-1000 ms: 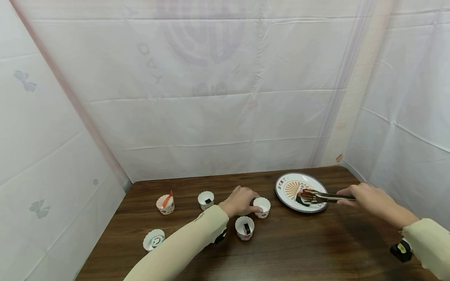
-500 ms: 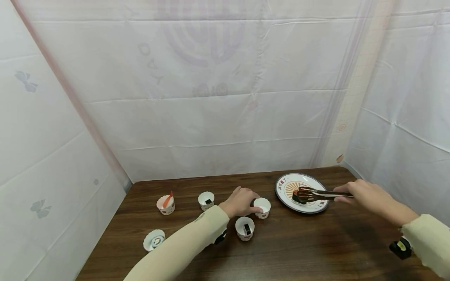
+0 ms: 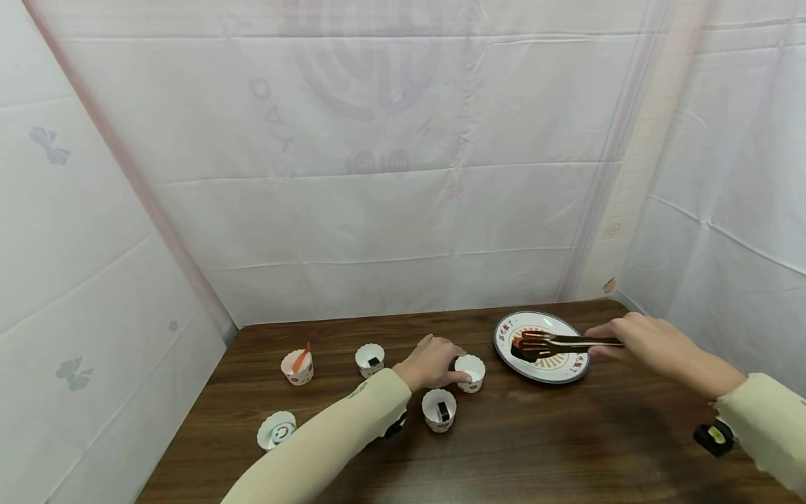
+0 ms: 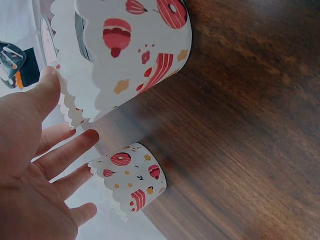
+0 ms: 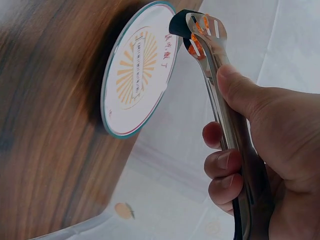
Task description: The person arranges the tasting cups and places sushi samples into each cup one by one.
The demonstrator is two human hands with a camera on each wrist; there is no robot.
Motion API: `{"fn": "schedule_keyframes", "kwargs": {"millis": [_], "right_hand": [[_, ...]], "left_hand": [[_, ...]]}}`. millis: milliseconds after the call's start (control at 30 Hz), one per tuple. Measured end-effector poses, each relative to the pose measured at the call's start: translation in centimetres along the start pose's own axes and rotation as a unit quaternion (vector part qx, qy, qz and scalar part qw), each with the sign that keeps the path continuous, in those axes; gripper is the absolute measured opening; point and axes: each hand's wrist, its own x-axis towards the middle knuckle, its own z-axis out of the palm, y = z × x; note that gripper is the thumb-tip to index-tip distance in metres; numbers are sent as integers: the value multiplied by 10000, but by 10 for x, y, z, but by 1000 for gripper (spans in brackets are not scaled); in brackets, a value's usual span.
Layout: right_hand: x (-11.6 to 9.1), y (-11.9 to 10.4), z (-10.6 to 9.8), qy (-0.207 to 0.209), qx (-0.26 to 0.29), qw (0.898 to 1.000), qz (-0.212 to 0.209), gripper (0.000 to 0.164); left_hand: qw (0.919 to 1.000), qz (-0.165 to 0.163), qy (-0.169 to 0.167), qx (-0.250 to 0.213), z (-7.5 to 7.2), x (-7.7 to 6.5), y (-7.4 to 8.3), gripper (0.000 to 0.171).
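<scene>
My right hand (image 3: 658, 343) grips metal serving tongs (image 5: 230, 115), with the thumb along one arm and the fingers wrapped round the other side. Between the slotted tong heads is a roe sushi piece (image 5: 181, 25) with a black wrap and orange top. In the head view it overlaps the left part of the round white plate (image 3: 554, 323). My left hand (image 3: 431, 362) has its thumb and index finger at the left side of a white scalloped paper cup (image 3: 475, 371). The left fingers look straight and spread in the left wrist view.
Nearest the left hand, a paper cup (image 3: 428, 418) holds a black-wrapped sushi piece; another such cup (image 3: 363, 352) stands behind. Farther left are a cup (image 3: 301, 374) with an orange shrimp-like piece and a cup (image 3: 264, 434) with a round roll. White cloth (image 3: 378, 231) surrounds the table.
My right hand has moved left with the tongs and the roe sushi, from the plate's middle toward its left rim. The left hand and the cups have stayed put.
</scene>
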Motion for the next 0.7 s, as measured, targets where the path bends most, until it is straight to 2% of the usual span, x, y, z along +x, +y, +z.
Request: {"fn": "schedule_keyframes", "kwargs": {"millis": [367,700], "right_hand": [[11,-18,-3,-79,78,9998,-182,42],[18,-31,-2,177,15,9982,-568,36]], "left_hand": [[9999,-68,-83,-1,1,0,0,50],[9999,-99,-102,-37,2,1,-2,52]]}}
